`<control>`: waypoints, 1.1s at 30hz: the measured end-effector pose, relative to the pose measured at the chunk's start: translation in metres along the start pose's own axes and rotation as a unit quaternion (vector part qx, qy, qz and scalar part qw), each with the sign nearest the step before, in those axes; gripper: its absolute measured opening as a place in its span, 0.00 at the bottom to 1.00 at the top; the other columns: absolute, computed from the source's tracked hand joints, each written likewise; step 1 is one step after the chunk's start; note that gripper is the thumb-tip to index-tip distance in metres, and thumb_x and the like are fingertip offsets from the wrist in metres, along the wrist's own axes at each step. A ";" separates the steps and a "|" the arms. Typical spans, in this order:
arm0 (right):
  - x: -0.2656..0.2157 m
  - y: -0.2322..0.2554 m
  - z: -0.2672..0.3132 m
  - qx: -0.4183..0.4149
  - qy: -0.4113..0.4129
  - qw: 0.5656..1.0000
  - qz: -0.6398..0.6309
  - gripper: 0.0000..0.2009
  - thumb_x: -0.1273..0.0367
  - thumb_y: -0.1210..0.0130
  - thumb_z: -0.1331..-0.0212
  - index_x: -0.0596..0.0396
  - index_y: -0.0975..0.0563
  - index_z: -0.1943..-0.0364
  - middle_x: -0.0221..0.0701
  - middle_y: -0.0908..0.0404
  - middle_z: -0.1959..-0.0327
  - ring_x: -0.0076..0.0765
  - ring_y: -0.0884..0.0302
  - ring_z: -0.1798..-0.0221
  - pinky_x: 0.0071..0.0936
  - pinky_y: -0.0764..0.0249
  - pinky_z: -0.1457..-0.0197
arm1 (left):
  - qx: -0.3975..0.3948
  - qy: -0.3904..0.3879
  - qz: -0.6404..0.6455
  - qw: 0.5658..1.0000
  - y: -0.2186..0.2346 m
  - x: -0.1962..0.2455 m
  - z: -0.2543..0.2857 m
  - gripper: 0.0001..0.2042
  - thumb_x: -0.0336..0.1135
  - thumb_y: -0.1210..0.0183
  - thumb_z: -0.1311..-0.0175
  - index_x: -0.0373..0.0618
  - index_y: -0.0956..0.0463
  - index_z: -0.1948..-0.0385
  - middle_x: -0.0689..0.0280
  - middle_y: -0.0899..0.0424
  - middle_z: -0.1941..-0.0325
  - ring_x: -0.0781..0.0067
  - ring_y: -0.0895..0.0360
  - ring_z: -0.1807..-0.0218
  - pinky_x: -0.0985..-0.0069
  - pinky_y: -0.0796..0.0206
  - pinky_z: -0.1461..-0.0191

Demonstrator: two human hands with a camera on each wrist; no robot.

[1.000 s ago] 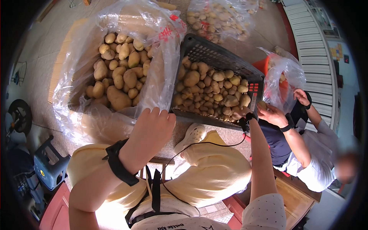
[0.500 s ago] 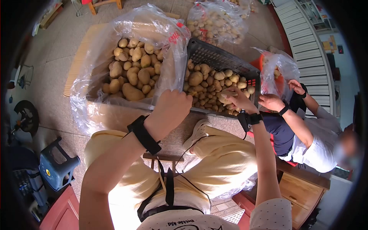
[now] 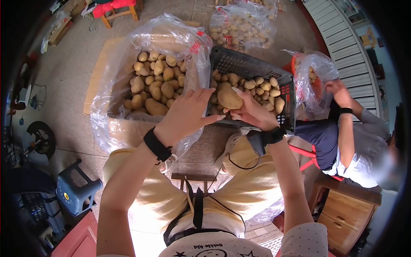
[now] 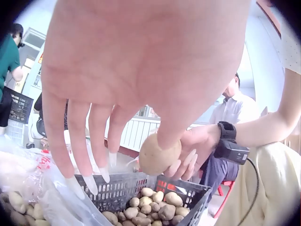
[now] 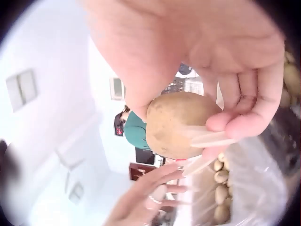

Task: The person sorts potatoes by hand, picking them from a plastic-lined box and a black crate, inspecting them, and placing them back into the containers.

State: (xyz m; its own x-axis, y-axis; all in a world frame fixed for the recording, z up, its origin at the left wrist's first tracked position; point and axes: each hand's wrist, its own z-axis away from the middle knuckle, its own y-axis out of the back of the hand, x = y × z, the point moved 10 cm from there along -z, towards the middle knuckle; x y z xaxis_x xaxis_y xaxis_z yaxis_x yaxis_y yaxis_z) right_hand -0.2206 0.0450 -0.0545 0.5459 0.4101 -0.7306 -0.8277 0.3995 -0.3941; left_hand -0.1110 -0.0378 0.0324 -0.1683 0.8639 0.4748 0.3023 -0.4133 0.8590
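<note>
A large potato (image 3: 229, 97) is pinched between the thumb and fingers of my right hand (image 3: 259, 112), above the black crate (image 3: 239, 60) of smaller potatoes. My left hand (image 3: 185, 112) is spread beside it, fingers extended and thumb apart, between the lined box and the crate. In the left wrist view that hand (image 4: 141, 56) has straight, parted fingers, with the potato (image 4: 160, 154) beyond its thumb. The right wrist view shows the right hand (image 5: 202, 61) with curled fingertips on the potato (image 5: 181, 125).
A cardboard box with a plastic liner (image 3: 113, 90) holds potatoes at the left. A bag of potatoes (image 3: 244, 28) lies behind the crate. Another person (image 3: 359, 132) sits at the right by a red bucket (image 3: 295, 64). A blue stool (image 3: 77, 188) stands at the lower left.
My right hand has lifted from the crate with a large potato and moved left. My left hand has gone from loosely curled to spread, nearer the potato. The seated person's hands have shifted toward the bag.
</note>
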 end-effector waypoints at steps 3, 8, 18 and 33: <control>0.003 -0.020 -0.005 -0.061 -0.021 0.997 -0.031 0.24 0.50 0.58 0.32 0.54 0.34 0.43 0.38 0.23 0.50 0.25 0.27 0.60 0.21 0.30 0.52 | -0.012 0.008 0.081 0.997 -0.007 0.001 -0.005 0.33 0.44 0.39 0.43 0.39 0.42 0.40 0.51 0.25 0.49 0.49 0.27 0.47 0.64 0.34 0.47; 0.005 -0.043 -0.011 -0.107 -0.008 0.994 -0.034 0.32 0.43 0.70 0.33 0.51 0.38 0.37 0.40 0.27 0.43 0.28 0.28 0.51 0.28 0.34 0.41 | -0.086 0.086 0.165 0.979 -0.017 -0.007 -0.009 0.35 0.44 0.38 0.43 0.41 0.46 0.37 0.47 0.24 0.50 0.45 0.26 0.48 0.61 0.33 0.48; 0.022 -0.039 -0.011 -0.056 -0.048 0.995 -0.074 0.30 0.44 0.79 0.31 0.47 0.37 0.39 0.35 0.25 0.44 0.28 0.30 0.44 0.32 0.35 0.39 | -0.089 0.163 0.157 0.970 -0.019 -0.019 -0.005 0.31 0.44 0.39 0.42 0.46 0.43 0.39 0.48 0.21 0.56 0.45 0.23 0.54 0.61 0.31 0.54; 0.018 -0.051 -0.006 -0.113 0.007 0.991 -0.066 0.32 0.40 0.77 0.33 0.45 0.45 0.35 0.34 0.37 0.35 0.36 0.35 0.39 0.35 0.38 0.36 | 0.017 0.081 0.256 0.963 -0.005 -0.010 -0.015 0.34 0.33 0.32 0.51 0.44 0.38 0.40 0.53 0.21 0.55 0.57 0.21 0.55 0.69 0.28 0.54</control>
State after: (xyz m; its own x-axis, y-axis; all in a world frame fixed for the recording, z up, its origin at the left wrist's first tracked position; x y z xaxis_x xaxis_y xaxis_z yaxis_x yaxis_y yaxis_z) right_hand -0.1696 0.0267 -0.0508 0.6516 0.3542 -0.6708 -0.7574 0.2544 -0.6013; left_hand -0.1246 -0.0483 0.0266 -0.1315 0.4920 0.8606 0.4153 -0.7609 0.4985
